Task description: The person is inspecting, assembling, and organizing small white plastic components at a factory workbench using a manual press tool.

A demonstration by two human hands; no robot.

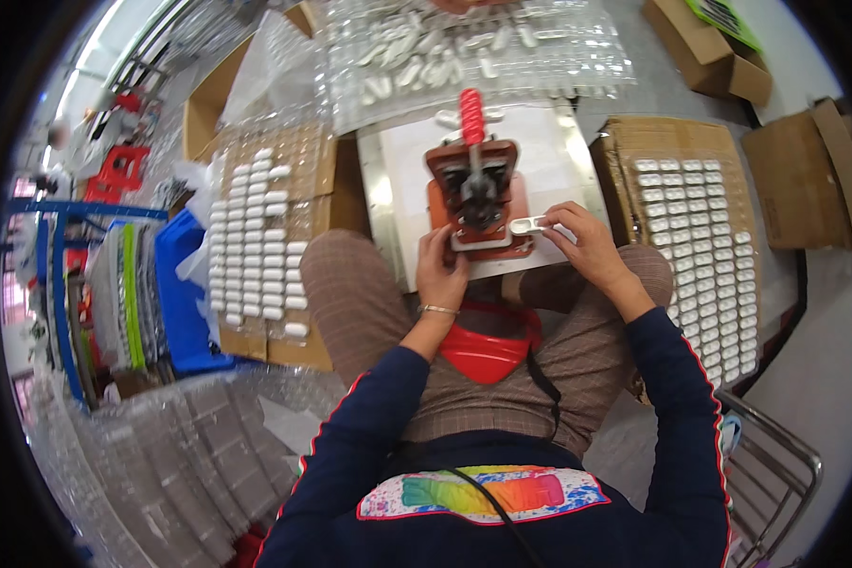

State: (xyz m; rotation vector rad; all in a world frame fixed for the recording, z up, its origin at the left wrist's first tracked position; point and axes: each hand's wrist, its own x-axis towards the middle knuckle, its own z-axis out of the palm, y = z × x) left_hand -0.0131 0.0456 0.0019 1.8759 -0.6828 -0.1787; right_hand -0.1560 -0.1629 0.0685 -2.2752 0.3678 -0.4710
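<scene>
A hand press (478, 189) with a red-gripped lever (471, 115) and a reddish-brown base stands on a white-covered board (402, 170) in front of me. My left hand (442, 270) is at the front left corner of the press base, fingers bent together against it. A whitish edge shows beside those fingertips; what they hold, if anything, is hidden. Just right of the base, my right hand (585, 241) pinches a small white oval plastic piece (525, 225) between thumb and fingers, its recessed side facing up.
Rows of white oval pieces cover a carton (322, 180) on the left and another carton (625, 142) on the right. Beyond the board, more loose pieces (431, 57) lie on clear plastic sheeting. A red plastic seat (488, 350) shows between my legs, and a blue bin (185, 293) stands far left.
</scene>
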